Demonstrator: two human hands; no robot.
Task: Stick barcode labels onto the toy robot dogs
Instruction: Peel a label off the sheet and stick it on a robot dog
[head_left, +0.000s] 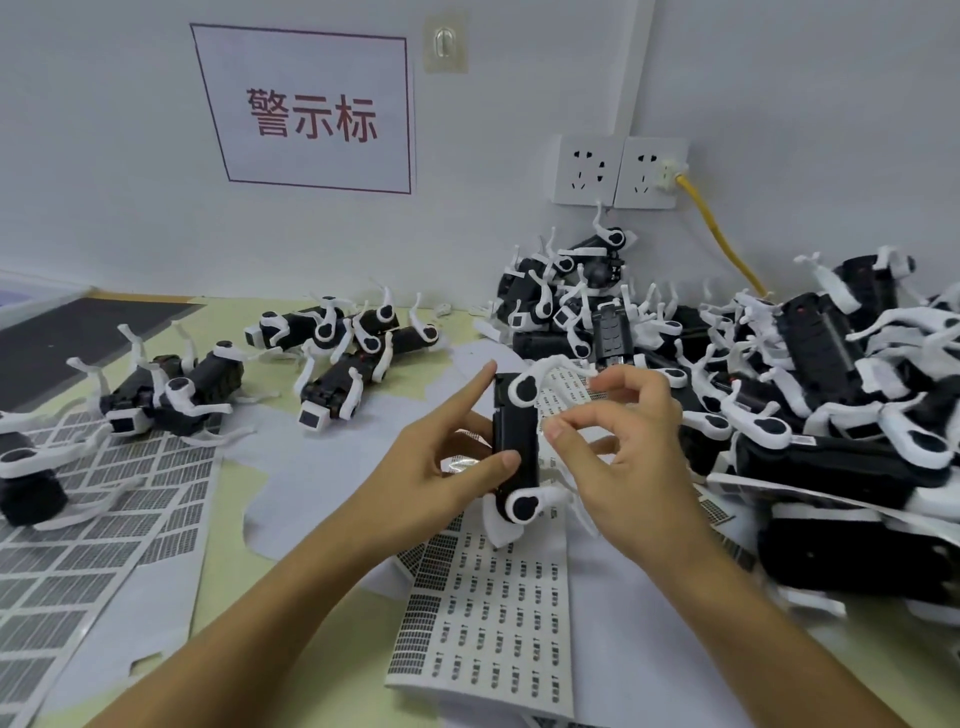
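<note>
- The dog (515, 447) you hold is above the middle of the table (228, 525), belly side towards you, its long black body running away from you and its white legs sticking out to the right.
- Your left hand (447, 467) grips the dog: thumb on its near face, fingers curled behind it, index finger raised straight beside its far end.
- Your right hand (623, 441) is just right of the dog, thumb and index fingertips pinched together; whether a label sits between them is too small to tell. The other fingers curl loosely.
- A label sheet (498, 613) lies flat under your hands, reaching towards the near edge.
- A second sheet (78, 545) covers the near left corner.
- 1 pile of dogs (805, 374) fills the right side up to the far edge.
- Several loose dogs (343, 358) lie left of centre, towards the far edge.
- On the wall behind hang a sign (311, 111) and 2 sockets (621, 171), with a yellow cable (722, 239) plugged into the right one.
</note>
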